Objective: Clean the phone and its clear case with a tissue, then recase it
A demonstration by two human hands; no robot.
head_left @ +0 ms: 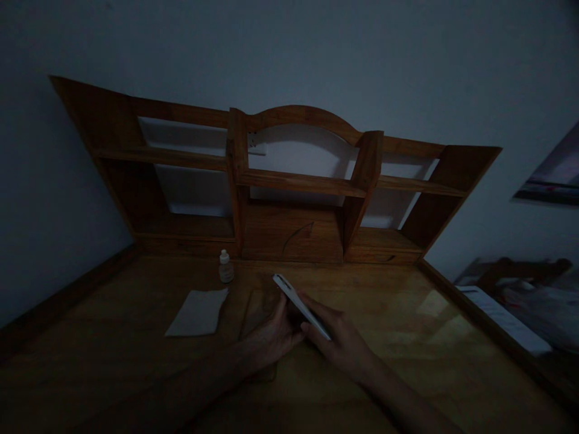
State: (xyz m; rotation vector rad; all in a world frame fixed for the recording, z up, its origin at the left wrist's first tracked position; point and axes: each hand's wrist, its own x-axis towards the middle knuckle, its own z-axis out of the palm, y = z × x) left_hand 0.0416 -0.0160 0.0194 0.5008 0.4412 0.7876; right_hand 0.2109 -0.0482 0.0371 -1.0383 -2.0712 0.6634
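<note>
A slim, light-edged device [302, 305], perhaps a phone, is held tilted above the wooden desk [398, 349], its narrow edge turned up. My left hand [270, 339] grips it from the left and below, fingers partly hidden behind it. From the right, my right hand [340, 339] holds its side, with the thumb near the lower end. Beneath my left hand lies a thin, flat rectangular thing [265, 372], its outline faint in the dim light. To the left are a folded white cloth or paper [199, 313] and a small bottle [226, 271] with a white cap, standing upright.
Along the desk's back edge stands a wooden shelf unit [301, 184] with several compartments, against the wall. A socket [257, 144] shows behind it. Past the desk's raised right edge are a white flat object [504, 319] and plastic-like bags [547, 310].
</note>
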